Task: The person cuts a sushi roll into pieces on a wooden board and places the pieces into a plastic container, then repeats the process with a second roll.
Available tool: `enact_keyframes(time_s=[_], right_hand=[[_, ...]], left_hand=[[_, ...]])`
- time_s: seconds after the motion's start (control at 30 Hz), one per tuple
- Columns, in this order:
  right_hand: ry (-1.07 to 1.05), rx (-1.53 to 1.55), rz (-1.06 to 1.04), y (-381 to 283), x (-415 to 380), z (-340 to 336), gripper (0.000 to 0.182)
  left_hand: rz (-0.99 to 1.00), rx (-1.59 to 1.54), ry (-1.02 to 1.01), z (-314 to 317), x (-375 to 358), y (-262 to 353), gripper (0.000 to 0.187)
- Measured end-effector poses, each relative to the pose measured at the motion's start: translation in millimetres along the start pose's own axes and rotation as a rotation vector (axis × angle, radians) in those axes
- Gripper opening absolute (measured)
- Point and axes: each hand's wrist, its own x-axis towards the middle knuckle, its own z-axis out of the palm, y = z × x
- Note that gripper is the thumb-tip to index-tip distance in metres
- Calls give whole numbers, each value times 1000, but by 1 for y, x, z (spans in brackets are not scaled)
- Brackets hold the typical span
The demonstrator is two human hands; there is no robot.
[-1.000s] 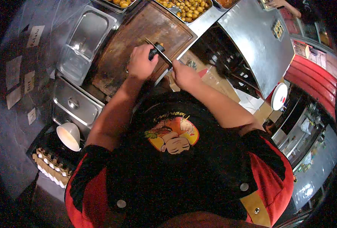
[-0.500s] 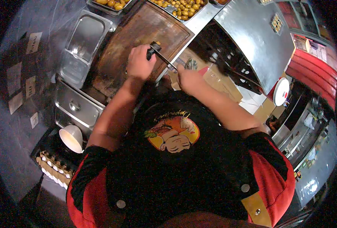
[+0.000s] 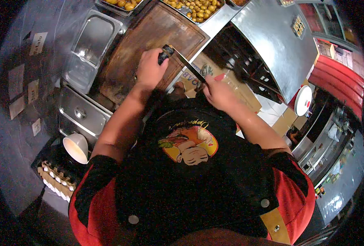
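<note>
My left hand (image 3: pixel 149 67) is closed around the near side of a small black-crusted piece of food (image 3: pixel 165 52) on the wooden cutting board (image 3: pixel 173 24). A brownish patch shows at the far end of that piece. My right hand (image 3: pixel 219 92) grips the handle of a long knife (image 3: pixel 190 67). Its blade slants up and left, with the tip right at the food's right side. The right hand itself is off the board, over its near right edge.
Metal trays of small potatoes (image 3: pixel 198 14) stand behind the board. To the left are an empty-looking steel pan (image 3: pixel 96 39), a lidded steel pan (image 3: pixel 81 112), a white bowl (image 3: pixel 76 148) and a carton of eggs (image 3: pixel 58 180). A steel hood (image 3: pixel 272 41) rises at the right.
My right hand has drawn the knife back, down and to the right, so its tip has come from across the food to its right side. The left hand stays about where it was.
</note>
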Motion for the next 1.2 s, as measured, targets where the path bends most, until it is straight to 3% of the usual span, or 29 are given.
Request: enact_keyframes(time_s=[0.13,0.27,0.33,0.77,0.83,1.03,1.2], right_hand=[[-2,29,24,-42,20,-14,22],[53,8,-36,-41,48,15,23],[57,-14,-52,-47,54,18,23],[47,-35,-66,-40,52,29,23],[29,-53,-56,-44,56,27,30],[40,-34,-85,-78,121,23,31],[46,-9,-82,-49,85,37,30]], left_hand=[[71,-41,59,6,4,-3,38],[19,-73,57,2,-4,-11,37],[97,-76,35,2,-6,-18,37],[101,-95,87,7,-8,-20,34],[121,-98,117,10,-9,-23,34],[121,-131,79,12,-7,-28,33],[165,-123,89,13,-6,-30,34]])
